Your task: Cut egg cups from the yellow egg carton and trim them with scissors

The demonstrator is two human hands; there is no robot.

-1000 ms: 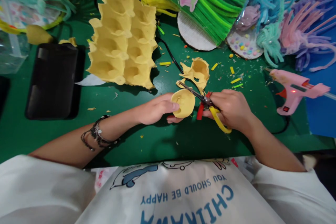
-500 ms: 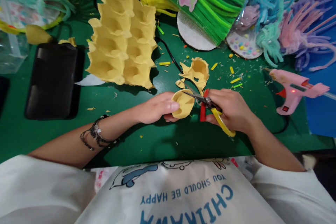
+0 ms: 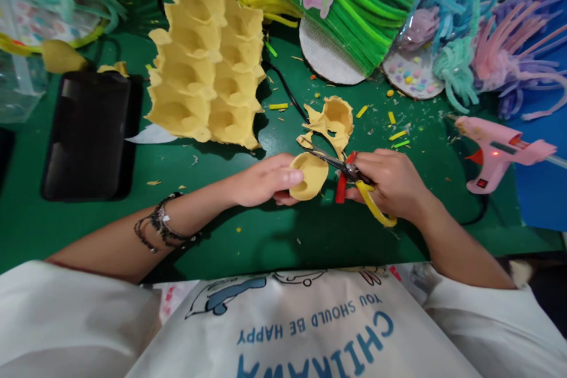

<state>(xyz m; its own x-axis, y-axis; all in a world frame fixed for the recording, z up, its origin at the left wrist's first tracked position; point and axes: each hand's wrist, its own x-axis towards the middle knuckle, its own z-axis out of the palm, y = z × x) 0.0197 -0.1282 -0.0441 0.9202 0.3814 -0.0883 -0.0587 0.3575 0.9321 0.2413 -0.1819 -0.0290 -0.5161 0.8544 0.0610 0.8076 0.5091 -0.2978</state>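
Observation:
Between the thumb and fingers of my left hand [image 3: 270, 180] is a yellow egg carton cup [image 3: 312, 176], its hollow side facing me. My right hand [image 3: 390, 180] grips scissors [image 3: 367, 192] with red and yellow handles. Their blades point left and lie across the cup's upper rim. Just beyond the blades rests a torn yellow carton scrap [image 3: 334, 121] with holes in it. The larger yellow egg carton [image 3: 206, 65] lies farther back, to the left of the scrap.
A black phone [image 3: 91, 136] lies at left. At right a pink glue gun [image 3: 500, 150] rests on the green table [image 3: 266, 242], its cord trailing. Green pipe cleaners [image 3: 363, 18] and other bundles line the back. Small yellow and green clippings [image 3: 398, 136] are scattered near the scrap.
The cup has turned slightly in my left hand, showing a smoother inside. The scissor blades have shifted a little up and left along its rim, and the handles have tilted slightly.

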